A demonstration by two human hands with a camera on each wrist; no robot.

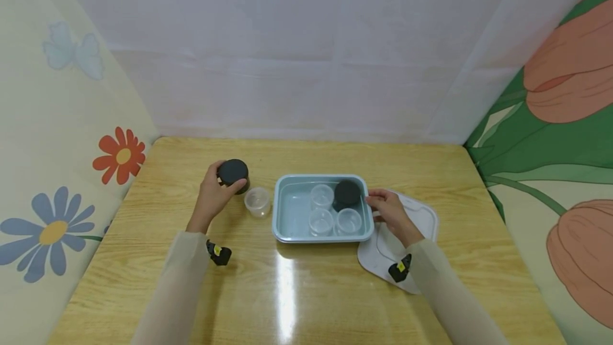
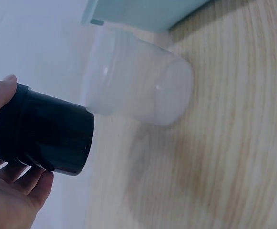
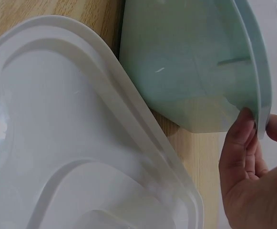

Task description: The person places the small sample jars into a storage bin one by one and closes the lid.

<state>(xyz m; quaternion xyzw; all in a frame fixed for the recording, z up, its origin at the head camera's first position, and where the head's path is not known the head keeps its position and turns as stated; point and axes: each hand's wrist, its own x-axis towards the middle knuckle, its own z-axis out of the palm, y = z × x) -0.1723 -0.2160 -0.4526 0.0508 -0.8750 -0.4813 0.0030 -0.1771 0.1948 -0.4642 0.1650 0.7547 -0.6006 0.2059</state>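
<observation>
My left hand (image 1: 211, 196) grips a black lidded jar (image 1: 233, 172) left of the light blue plastic box (image 1: 282, 214). In the left wrist view the thumb lies at the top of the black jar (image 2: 47, 131) and the fingers curl round its side. Between that jar and the box stands a clear plastic cup (image 1: 257, 204). My right hand (image 1: 390, 211) pinches the box's right rim, with the thumb and fingers (image 3: 236, 148) on opposite sides of its edge. Inside the box are another black jar (image 1: 347, 194) and three clear cups (image 1: 321, 222).
A white lid (image 1: 419, 217) lies on the wooden table (image 1: 239, 292) under the right forearm, close to the box's right side. A pale cloth (image 1: 306, 68) hangs behind the table. Flower-printed panels (image 1: 52, 174) stand at both sides.
</observation>
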